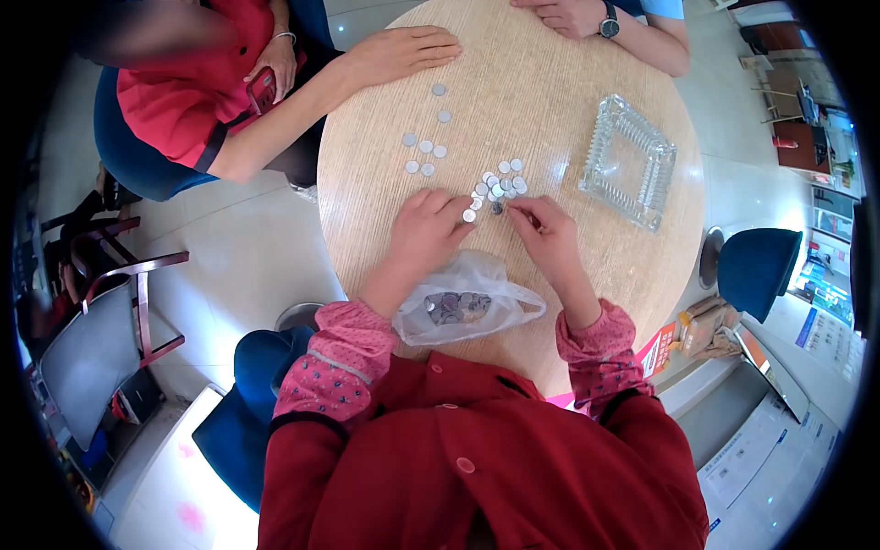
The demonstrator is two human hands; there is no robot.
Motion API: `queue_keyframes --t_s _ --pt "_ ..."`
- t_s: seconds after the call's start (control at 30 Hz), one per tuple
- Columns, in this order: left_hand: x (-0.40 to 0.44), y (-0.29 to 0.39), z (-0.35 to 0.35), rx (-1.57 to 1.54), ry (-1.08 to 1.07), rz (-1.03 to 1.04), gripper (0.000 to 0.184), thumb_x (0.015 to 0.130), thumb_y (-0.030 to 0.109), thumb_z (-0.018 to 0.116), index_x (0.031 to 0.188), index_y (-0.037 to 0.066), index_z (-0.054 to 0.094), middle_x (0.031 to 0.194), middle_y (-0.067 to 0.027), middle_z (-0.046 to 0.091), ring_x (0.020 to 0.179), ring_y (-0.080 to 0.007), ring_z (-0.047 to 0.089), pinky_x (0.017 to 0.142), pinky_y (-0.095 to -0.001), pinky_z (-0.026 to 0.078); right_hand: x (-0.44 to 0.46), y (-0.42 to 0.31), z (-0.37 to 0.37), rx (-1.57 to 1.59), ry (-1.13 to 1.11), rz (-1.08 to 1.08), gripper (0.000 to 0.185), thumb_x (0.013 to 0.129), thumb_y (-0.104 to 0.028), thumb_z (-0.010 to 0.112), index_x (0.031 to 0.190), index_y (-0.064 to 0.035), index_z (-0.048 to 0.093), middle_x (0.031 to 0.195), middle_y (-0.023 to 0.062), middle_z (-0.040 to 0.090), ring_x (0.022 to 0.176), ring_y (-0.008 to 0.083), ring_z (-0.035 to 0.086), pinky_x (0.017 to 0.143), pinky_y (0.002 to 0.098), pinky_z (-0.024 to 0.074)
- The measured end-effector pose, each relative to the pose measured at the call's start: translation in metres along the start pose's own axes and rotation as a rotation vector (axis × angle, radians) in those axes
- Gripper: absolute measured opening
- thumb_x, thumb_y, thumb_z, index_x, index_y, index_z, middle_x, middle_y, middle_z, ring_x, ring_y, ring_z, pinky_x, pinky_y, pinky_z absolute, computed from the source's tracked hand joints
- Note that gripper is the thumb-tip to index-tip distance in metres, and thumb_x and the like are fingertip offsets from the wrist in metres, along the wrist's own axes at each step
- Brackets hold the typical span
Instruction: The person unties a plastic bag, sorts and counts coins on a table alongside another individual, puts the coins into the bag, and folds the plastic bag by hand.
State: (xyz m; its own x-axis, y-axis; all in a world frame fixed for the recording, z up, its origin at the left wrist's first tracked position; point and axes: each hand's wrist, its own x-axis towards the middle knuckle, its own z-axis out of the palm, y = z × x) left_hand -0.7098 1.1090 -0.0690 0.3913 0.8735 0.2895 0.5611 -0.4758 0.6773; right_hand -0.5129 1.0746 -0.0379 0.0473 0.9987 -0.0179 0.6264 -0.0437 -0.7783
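A loose cluster of silver coins (pixel 502 181) lies on the round wooden table (pixel 532 101). My left hand (pixel 429 227) is at the cluster's near left side, thumb and finger closed around a coin (pixel 469 216). On the other side, my right hand (pixel 548 236) has its fingertips pinched together beside a darker coin (pixel 498 208); whether anything is between them is hidden. Below both hands rests an open clear plastic bag (pixel 513 316) with many coins (pixel 454 307) in it. Several more coins (pixel 426 147) are spread out to the left.
A square glass ashtray (pixel 594 156) stands on the right. One person's hand (pixel 403 53) lies flat at the table's far left; their other hand holds a red phone (pixel 262 90). Another person's hand (pixel 573 16) with a watch rests at the far edge. Blue chairs (pixel 756 266) stand around.
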Motion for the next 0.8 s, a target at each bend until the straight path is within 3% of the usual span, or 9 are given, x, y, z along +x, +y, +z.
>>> queue_keyframes --t_s 0.03,0.17,0.27,0.47,0.53,0.8 --pt "0.003 0.002 0.002 0.027 -0.061 0.000 0.030 0.068 0.019 0.073 0.096 0.012 0.064 0.086 -0.0046 0.057 0.086 -0.0251 0.055 0.075 -0.0377 0.046 -0.008 0.004 0.002 0.020 0.081 0.070 0.010 0.079 -0.009 0.067 0.088 -0.0060 0.067 0.076 0.0097 0.061 0.064 0.0216 0.060 0.057 0.0302 0.0479" --pt "0.006 0.001 0.006 0.019 -0.059 0.007 0.027 0.068 0.018 0.072 0.092 0.011 0.063 0.085 -0.0046 0.056 0.084 -0.0258 0.055 0.074 -0.0370 0.046 -0.026 0.010 0.010 0.028 0.056 0.128 0.010 0.079 -0.009 0.067 0.088 -0.0063 0.067 0.077 0.0091 0.061 0.065 0.0226 0.061 0.057 0.0308 0.0481" --pt "0.001 -0.002 0.002 0.018 -0.087 -0.031 0.025 0.069 0.018 0.072 0.090 0.010 0.062 0.085 -0.0052 0.056 0.085 -0.0263 0.055 0.074 -0.0372 0.046 -0.026 0.006 0.019 0.010 0.046 0.085 0.012 0.082 -0.007 0.066 0.093 -0.0049 0.067 0.077 0.0086 0.059 0.064 0.0164 0.057 0.057 0.0263 0.0449" --pt "-0.005 -0.015 -0.012 0.045 -0.031 -0.066 0.023 0.069 0.015 0.072 0.089 0.009 0.063 0.085 -0.0067 0.056 0.083 -0.0279 0.055 0.072 -0.0385 0.046 -0.021 0.004 0.026 -0.005 0.051 -0.007 0.011 0.081 -0.006 0.066 0.092 -0.0051 0.066 0.078 0.0096 0.059 0.065 0.0211 0.058 0.057 0.0289 0.0460" --pt "-0.004 -0.023 -0.018 0.133 -0.001 -0.230 0.025 0.070 0.015 0.071 0.092 0.009 0.063 0.085 -0.0071 0.056 0.081 -0.0288 0.055 0.070 -0.0393 0.046 -0.024 0.009 0.025 -0.029 0.086 -0.102 0.010 0.080 -0.005 0.065 0.091 -0.0041 0.066 0.078 0.0098 0.059 0.066 0.0234 0.059 0.058 0.0296 0.0464" --pt "0.005 0.003 0.008 0.148 0.012 0.010 0.030 0.069 0.017 0.073 0.096 0.011 0.062 0.081 -0.0061 0.055 0.078 -0.0269 0.054 0.068 -0.0379 0.046 -0.035 0.020 0.026 -0.041 0.183 -0.136 0.010 0.079 -0.003 0.065 0.089 -0.0048 0.066 0.077 0.0101 0.060 0.069 0.0256 0.059 0.059 0.0317 0.0476"
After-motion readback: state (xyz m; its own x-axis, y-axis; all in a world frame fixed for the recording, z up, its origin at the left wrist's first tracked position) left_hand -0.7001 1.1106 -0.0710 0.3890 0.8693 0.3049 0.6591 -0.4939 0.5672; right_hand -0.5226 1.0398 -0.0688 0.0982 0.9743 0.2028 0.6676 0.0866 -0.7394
